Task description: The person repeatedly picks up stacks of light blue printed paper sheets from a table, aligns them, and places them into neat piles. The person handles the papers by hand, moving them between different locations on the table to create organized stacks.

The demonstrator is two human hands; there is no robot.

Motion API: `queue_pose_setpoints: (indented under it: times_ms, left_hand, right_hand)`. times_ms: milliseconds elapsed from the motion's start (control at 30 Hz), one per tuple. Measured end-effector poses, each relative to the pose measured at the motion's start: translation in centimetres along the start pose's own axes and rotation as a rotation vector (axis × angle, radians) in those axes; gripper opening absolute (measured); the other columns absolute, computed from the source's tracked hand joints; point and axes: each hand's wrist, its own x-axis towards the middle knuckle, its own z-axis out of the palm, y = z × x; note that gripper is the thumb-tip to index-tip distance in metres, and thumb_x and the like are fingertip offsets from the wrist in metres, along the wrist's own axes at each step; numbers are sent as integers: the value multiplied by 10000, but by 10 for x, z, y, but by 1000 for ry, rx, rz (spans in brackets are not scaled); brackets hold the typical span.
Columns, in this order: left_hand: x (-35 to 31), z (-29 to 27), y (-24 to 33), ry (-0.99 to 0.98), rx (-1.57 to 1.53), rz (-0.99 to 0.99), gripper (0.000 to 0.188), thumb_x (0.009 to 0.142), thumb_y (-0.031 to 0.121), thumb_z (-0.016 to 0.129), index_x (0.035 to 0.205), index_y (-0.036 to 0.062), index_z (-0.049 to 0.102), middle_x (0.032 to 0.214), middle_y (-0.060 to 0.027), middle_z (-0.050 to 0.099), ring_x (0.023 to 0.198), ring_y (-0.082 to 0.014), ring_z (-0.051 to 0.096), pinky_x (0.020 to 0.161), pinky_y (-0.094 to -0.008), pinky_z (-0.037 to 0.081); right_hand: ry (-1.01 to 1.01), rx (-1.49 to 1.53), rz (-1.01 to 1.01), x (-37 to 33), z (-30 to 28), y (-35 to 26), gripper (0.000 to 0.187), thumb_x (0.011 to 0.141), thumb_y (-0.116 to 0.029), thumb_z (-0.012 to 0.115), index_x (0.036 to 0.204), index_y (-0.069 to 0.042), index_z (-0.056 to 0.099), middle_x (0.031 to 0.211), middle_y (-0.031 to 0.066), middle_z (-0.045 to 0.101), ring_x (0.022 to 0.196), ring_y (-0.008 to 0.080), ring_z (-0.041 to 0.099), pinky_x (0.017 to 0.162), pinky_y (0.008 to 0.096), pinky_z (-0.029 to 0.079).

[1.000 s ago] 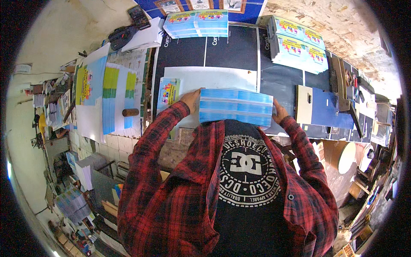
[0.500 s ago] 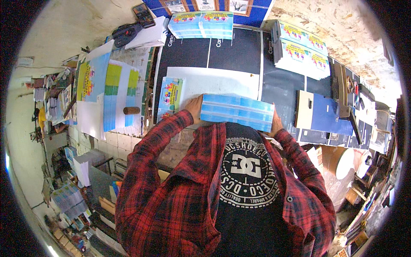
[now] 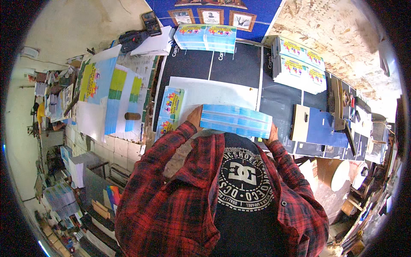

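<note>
We've got the thick stack of blue-edged printed sheets [image 3: 236, 121] on edge over the white sheet [image 3: 214, 92] on the black tabletop [image 3: 239, 64]. Left hand [image 3: 195, 118] and right hand [image 3: 272, 132] clamp its ends, fingers pressed flat. Colourful leaflet pile [image 3: 171, 105] just left.

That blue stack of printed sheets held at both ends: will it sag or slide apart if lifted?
The blue stack looks thick and straight between the left hand and right hand, so probably stiff. Its loose glossy-looking sheets may slip sideways. Likely heavy for its size.
</note>
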Motion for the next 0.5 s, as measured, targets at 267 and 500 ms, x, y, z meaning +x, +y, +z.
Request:
queue_pose_setpoints:
  times_ms: [267, 500]
  left_hand:
    - [-3, 21, -29, -21, 119, 79, 858, 729, 356, 651, 1371, -13, 217, 1375, -264, 294, 1272, -394, 328, 1075, -469, 266]
    - [8, 24, -13, -107, 311, 159, 990, 733, 477, 599, 1439, -19, 114, 1479, -279, 130, 1363, -380, 208, 1115, -489, 197]
  right_hand:
    - [-101, 94, -32, 17, 0, 2, 730, 729, -339, 675, 1335, -69, 371, 1356, 195, 369, 1211, 377, 404, 995, 496, 308]
    - [-62, 54, -105, 18, -7, -3, 813, 691, -307, 711, 1348, -26, 324, 1309, 210, 441, 1117, 393, 497, 928, 460, 406]
